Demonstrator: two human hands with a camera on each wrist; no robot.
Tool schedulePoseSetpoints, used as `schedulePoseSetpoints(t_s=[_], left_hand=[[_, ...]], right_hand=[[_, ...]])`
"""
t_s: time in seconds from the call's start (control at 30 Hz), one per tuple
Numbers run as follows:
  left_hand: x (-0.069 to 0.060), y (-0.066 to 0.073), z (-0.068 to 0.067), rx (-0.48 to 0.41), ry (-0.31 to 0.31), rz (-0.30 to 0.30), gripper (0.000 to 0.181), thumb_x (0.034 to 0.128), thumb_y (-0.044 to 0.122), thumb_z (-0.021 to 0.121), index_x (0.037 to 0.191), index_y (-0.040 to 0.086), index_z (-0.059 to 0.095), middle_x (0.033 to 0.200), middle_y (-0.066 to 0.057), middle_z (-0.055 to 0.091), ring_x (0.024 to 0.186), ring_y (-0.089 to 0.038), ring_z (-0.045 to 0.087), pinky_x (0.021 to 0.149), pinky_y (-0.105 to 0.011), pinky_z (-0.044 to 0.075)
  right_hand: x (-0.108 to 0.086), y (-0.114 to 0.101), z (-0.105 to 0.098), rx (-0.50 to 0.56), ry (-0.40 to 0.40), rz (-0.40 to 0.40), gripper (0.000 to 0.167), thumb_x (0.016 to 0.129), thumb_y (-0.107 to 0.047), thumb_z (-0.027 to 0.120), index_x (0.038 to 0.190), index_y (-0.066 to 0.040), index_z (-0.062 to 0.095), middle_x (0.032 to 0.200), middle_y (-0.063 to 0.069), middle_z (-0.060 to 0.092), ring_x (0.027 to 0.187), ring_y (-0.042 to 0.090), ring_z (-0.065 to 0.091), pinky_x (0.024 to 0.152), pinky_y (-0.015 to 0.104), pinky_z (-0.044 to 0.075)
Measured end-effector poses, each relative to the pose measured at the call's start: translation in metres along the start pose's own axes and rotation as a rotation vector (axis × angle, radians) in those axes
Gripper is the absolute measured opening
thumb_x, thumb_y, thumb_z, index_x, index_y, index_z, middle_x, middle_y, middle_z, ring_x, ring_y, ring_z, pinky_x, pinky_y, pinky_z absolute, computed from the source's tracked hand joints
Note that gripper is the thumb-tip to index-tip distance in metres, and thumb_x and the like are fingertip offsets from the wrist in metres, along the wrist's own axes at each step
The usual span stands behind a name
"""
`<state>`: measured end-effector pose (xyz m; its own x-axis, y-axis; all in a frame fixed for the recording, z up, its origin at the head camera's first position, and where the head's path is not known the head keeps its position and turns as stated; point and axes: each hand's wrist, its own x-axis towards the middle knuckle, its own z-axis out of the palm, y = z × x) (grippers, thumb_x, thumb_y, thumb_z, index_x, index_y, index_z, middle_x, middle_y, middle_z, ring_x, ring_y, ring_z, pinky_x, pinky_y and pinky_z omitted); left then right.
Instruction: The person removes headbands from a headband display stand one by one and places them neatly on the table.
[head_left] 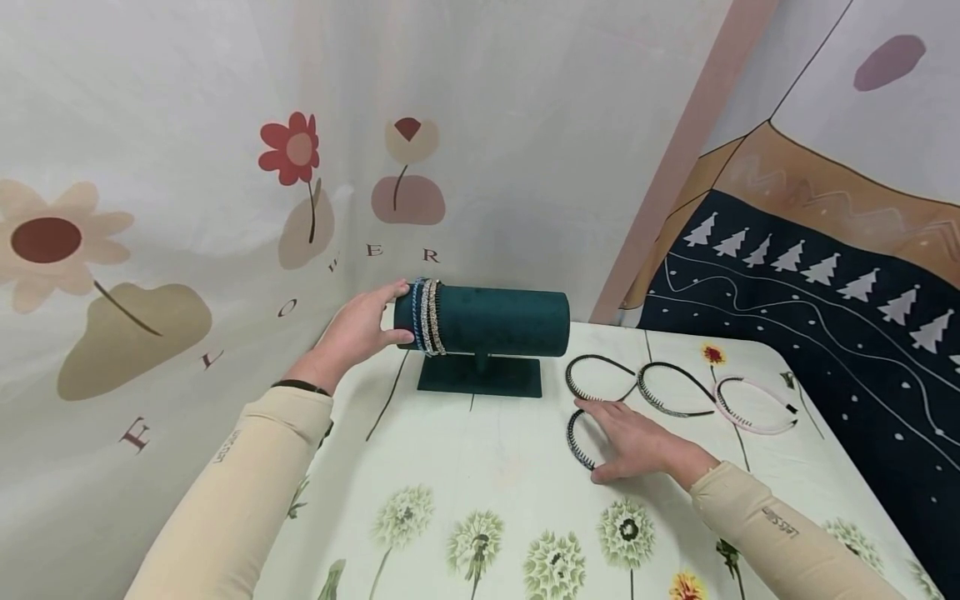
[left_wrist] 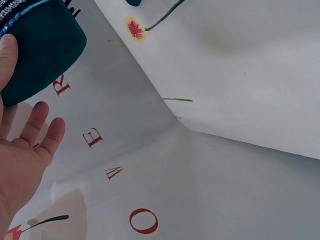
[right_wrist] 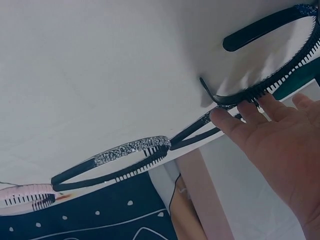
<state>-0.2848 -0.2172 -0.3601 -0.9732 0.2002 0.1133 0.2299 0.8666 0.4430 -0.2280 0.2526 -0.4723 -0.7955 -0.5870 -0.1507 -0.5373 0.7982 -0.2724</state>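
Note:
A dark green velvet roll stand (head_left: 502, 321) bears several headbands (head_left: 429, 317) near its left end, blue, silvery and beaded. My left hand (head_left: 360, 325) holds that end, thumb in front and fingertips at the upper back edge. In the left wrist view the thumb presses by a blue headband; two fingers of the left hand (left_wrist: 30, 145) stick out past the roll (left_wrist: 55, 50). On the table, my right hand (head_left: 637, 442) reaches over a black toothed headband (head_left: 576, 442). In the right wrist view, the nearly straight fingers of the right hand (right_wrist: 275, 140) touch the headband's side (right_wrist: 290, 70).
Beyond the right hand lie a black headband (head_left: 573, 385), another black headband (head_left: 667, 407) with a glittery section, and a pink headband (head_left: 757, 429). A flower-print cloth (head_left: 450, 467) covers the table. Printed curtains (head_left: 525, 125) hang behind and at both sides.

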Motion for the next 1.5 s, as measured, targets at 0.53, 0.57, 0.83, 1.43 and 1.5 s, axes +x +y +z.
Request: schedulePoseSetpoints(t_s=[0.53, 0.57, 0.83, 1.43, 1.5], left_hand=[[-0.001, 0.003, 0.004, -0.004, -0.003, -0.003, 0.089, 0.094, 0.026, 0.085, 0.168, 0.012, 0.036, 0.176, -0.012, 0.033, 0.159, -0.046, 0.034, 0.131, -0.064, 0.031], [-0.002, 0.003, 0.004, -0.004, -0.004, -0.003, 0.089, 0.094, 0.026, 0.085, 0.168, 0.012, 0.036, 0.176, -0.013, 0.033, 0.159, -0.046, 0.034, 0.13, -0.064, 0.031], [-0.003, 0.004, 0.005, -0.008, -0.006, -0.017, 0.09, 0.0945, 0.026, 0.084, 0.169, 0.014, 0.034, 0.176, -0.014, 0.034, 0.159, -0.046, 0.034, 0.13, -0.065, 0.031], [0.0, 0.0, 0.001, -0.019, -0.007, -0.013, 0.089, 0.0937, 0.024, 0.085, 0.167, 0.01, 0.037, 0.176, -0.014, 0.034, 0.159, -0.044, 0.036, 0.13, -0.063, 0.034], [0.004, 0.004, 0.0, -0.004, -0.005, 0.004, 0.089, 0.0934, 0.025, 0.085, 0.167, 0.01, 0.038, 0.175, -0.013, 0.035, 0.158, -0.043, 0.037, 0.13, -0.062, 0.034]], right_hand=[[-0.004, 0.004, -0.011, 0.028, 0.043, -0.004, 0.121, 0.08, -0.055, 0.092, 0.168, -0.006, 0.026, 0.167, 0.026, 0.039, 0.153, 0.051, 0.039, 0.12, 0.068, 0.043], [-0.004, 0.005, -0.015, 0.039, 0.053, 0.004, 0.12, 0.08, -0.054, 0.092, 0.169, -0.006, 0.026, 0.168, 0.026, 0.039, 0.153, 0.052, 0.038, 0.12, 0.069, 0.042], [0.014, 0.021, -0.061, 0.144, 0.158, 0.113, 0.115, 0.092, -0.049, 0.084, 0.171, -0.004, 0.015, 0.175, 0.026, 0.025, 0.16, 0.053, 0.024, 0.127, 0.073, 0.03], [0.095, -0.043, -0.153, 0.126, 0.372, 0.005, 0.07, 0.113, -0.053, 0.044, 0.173, -0.028, 0.018, 0.178, 0.013, 0.026, 0.165, 0.048, 0.011, 0.133, 0.071, 0.01], [0.102, -0.056, -0.157, 0.095, 0.364, -0.011, 0.071, 0.112, -0.054, 0.046, 0.173, -0.031, 0.017, 0.178, 0.014, 0.026, 0.166, 0.049, 0.01, 0.133, 0.072, 0.009]])
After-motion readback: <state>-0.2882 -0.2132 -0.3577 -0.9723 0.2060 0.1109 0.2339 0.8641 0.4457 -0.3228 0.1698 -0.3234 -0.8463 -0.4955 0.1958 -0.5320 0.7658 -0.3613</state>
